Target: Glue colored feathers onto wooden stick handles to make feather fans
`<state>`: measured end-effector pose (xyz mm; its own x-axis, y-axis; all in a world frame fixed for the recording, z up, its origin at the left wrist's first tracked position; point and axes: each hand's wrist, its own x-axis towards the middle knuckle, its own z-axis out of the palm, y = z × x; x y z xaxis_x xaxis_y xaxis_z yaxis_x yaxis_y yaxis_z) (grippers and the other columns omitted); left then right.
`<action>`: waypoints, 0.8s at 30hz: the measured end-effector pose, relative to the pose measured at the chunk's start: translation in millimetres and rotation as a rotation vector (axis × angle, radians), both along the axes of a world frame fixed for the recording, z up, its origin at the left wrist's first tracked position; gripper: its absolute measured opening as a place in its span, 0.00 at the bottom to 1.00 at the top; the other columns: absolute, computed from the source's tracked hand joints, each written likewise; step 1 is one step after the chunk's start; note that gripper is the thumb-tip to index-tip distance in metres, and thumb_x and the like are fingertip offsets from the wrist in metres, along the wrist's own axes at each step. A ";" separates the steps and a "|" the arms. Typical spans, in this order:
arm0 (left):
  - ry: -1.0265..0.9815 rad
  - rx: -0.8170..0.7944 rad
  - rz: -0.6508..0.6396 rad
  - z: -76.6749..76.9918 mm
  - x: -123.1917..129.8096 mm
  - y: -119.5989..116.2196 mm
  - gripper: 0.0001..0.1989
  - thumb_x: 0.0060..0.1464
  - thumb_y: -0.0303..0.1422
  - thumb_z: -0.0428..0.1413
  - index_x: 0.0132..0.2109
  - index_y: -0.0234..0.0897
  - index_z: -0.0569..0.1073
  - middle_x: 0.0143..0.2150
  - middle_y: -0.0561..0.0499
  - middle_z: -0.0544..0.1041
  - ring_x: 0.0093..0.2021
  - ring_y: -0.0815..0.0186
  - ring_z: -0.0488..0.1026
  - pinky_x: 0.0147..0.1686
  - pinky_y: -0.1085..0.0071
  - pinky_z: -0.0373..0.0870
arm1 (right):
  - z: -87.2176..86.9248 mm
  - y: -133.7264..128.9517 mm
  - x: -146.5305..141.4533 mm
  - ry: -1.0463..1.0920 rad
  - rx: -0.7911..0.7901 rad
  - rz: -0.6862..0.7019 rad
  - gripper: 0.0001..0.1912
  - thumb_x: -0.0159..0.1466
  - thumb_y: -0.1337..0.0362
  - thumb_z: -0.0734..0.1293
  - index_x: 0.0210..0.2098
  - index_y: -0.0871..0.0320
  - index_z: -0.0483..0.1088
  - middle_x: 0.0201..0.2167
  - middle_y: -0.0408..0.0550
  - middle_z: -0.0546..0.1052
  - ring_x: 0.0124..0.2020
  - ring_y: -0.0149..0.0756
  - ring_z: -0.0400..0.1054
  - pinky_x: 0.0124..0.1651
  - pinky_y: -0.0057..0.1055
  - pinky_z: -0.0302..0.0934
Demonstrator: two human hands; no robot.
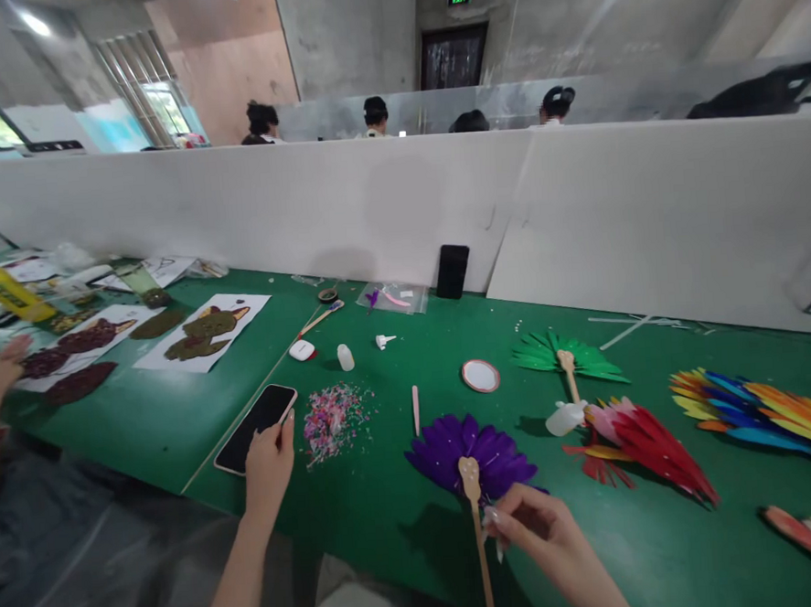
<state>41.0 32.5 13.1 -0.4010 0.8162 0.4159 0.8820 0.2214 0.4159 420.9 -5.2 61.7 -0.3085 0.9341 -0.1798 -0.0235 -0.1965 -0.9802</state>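
Note:
My left hand (269, 458) is closed at the right edge of a smartphone (239, 435) with a dark screen. Its thumb lies along that edge and a fingertip touches the screen. A purple petal-like fan (442, 457) has a pale wooden, spoon-shaped handle (469, 474) dotted with small beads. Thumb and fingers of my right hand (525, 521) are pinched together at this handle, just below the petals. Pale fingernails make the exact contact hard to see. Between the hands lies a pile of pink and multicoloured flakes (330, 423), with a pink stick (416, 409) nearby.
A green fan (552, 354), a small white bottle (567, 417), a red feathered piece (648, 444) and multicoloured feathers (748, 402) lie rightward. A round white lid (479, 375) sits mid-table. A neighbour's hand (1, 365) is left, beside animal pictures (205, 334). A white partition (303, 200) stands behind.

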 end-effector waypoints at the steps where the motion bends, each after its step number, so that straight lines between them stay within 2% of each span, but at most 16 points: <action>1: -0.011 -0.002 -0.007 1.0 -3.3 -1.6 0.17 0.54 0.40 0.44 0.20 0.40 0.62 0.19 0.50 0.67 0.25 0.62 0.67 0.47 0.60 0.62 | 2.3 1.7 -4.7 0.026 0.012 0.014 0.16 0.58 0.55 0.68 0.23 0.60 0.69 0.21 0.46 0.75 0.23 0.30 0.67 0.27 0.26 0.62; 5: -0.047 -0.017 -0.029 10.6 -2.4 -3.2 0.18 0.54 0.40 0.45 0.20 0.40 0.64 0.15 0.53 0.65 0.21 0.64 0.65 0.49 0.58 0.60 | 10.1 6.0 -20.4 0.067 0.062 0.044 0.19 0.62 0.53 0.63 0.24 0.61 0.70 0.21 0.47 0.75 0.23 0.30 0.67 0.29 0.27 0.62; 8: -0.064 0.031 -0.060 20.0 11.6 -0.2 0.19 0.56 0.40 0.45 0.20 0.40 0.63 0.17 0.54 0.65 0.21 0.65 0.64 0.50 0.59 0.59 | 8.7 5.6 -24.9 0.006 0.050 0.064 0.19 0.61 0.52 0.63 0.24 0.61 0.73 0.22 0.49 0.76 0.23 0.31 0.67 0.29 0.27 0.62; 10: -0.086 0.117 -0.147 24.3 30.9 5.0 0.19 0.57 0.39 0.44 0.21 0.39 0.63 0.19 0.53 0.66 0.23 0.65 0.64 0.47 0.61 0.61 | 5.7 3.7 -25.6 -0.064 0.021 0.060 0.16 0.57 0.53 0.68 0.24 0.61 0.75 0.23 0.49 0.77 0.24 0.33 0.68 0.30 0.28 0.63; 11: -0.090 0.107 -0.200 25.1 43.8 8.7 0.18 0.58 0.39 0.44 0.22 0.39 0.64 0.20 0.53 0.66 0.24 0.66 0.64 0.43 0.64 0.63 | 4.4 2.6 -25.9 -0.097 0.012 0.044 0.14 0.54 0.54 0.71 0.24 0.61 0.75 0.24 0.50 0.77 0.25 0.34 0.69 0.30 0.28 0.63; 13: -0.088 0.058 -0.291 24.1 73.9 18.3 0.14 0.58 0.39 0.47 0.29 0.38 0.69 0.24 0.52 0.69 0.27 0.66 0.66 0.34 0.70 0.64 | 3.2 0.8 -27.0 -0.139 0.010 0.003 0.13 0.50 0.56 0.73 0.23 0.60 0.75 0.24 0.49 0.78 0.27 0.35 0.70 0.32 0.28 0.63; 14: -0.081 0.032 -0.329 22.7 89.9 24.0 0.11 0.57 0.38 0.48 0.35 0.38 0.71 0.26 0.52 0.70 0.29 0.65 0.67 0.33 0.70 0.64 | 3.3 0.4 -27.7 -0.147 0.013 -0.005 0.13 0.50 0.55 0.73 0.22 0.60 0.75 0.23 0.49 0.78 0.26 0.35 0.69 0.32 0.28 0.63; 16: -0.046 -0.025 -0.392 19.8 121.1 36.5 0.14 0.57 0.37 0.49 0.48 0.38 0.70 0.28 0.51 0.71 0.33 0.63 0.68 0.37 0.69 0.64 | 4.2 0.3 -29.7 -0.139 0.021 0.051 0.16 0.54 0.53 0.70 0.23 0.61 0.76 0.22 0.50 0.77 0.25 0.34 0.69 0.30 0.28 0.62; 18: 0.145 -0.221 -0.421 17.6 147.6 50.1 0.20 0.60 0.37 0.44 0.57 0.38 0.63 0.36 0.47 0.72 0.39 0.61 0.67 0.40 0.67 0.63 | 5.1 0.5 -31.5 -0.114 0.035 0.100 0.21 0.59 0.50 0.64 0.24 0.61 0.76 0.21 0.51 0.77 0.24 0.34 0.69 0.30 0.28 0.62; 20: 0.205 -0.281 -0.427 15.5 167.6 63.9 0.22 0.61 0.39 0.43 0.60 0.38 0.61 0.40 0.43 0.72 0.42 0.57 0.67 0.40 0.64 0.62 | 5.3 -0.3 -32.5 -0.084 0.038 0.111 0.24 0.61 0.48 0.61 0.25 0.62 0.76 0.22 0.52 0.77 0.24 0.34 0.69 0.30 0.29 0.63; 24: 0.282 -0.385 -0.462 7.0 189.7 86.5 0.24 0.60 0.40 0.45 0.61 0.40 0.60 0.38 0.41 0.73 0.41 0.54 0.69 0.38 0.61 0.62 | 4.5 -4.3 -29.2 -0.097 -0.004 0.065 0.19 0.57 0.51 0.67 0.26 0.62 0.75 0.24 0.51 0.77 0.25 0.34 0.69 0.31 0.29 0.64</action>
<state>230.7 118.9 20.1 0.1071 0.9894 0.0982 0.9854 -0.1188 0.1222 391.7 -9.5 66.2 -0.3490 0.9120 -0.2157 0.0848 -0.1985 -0.9764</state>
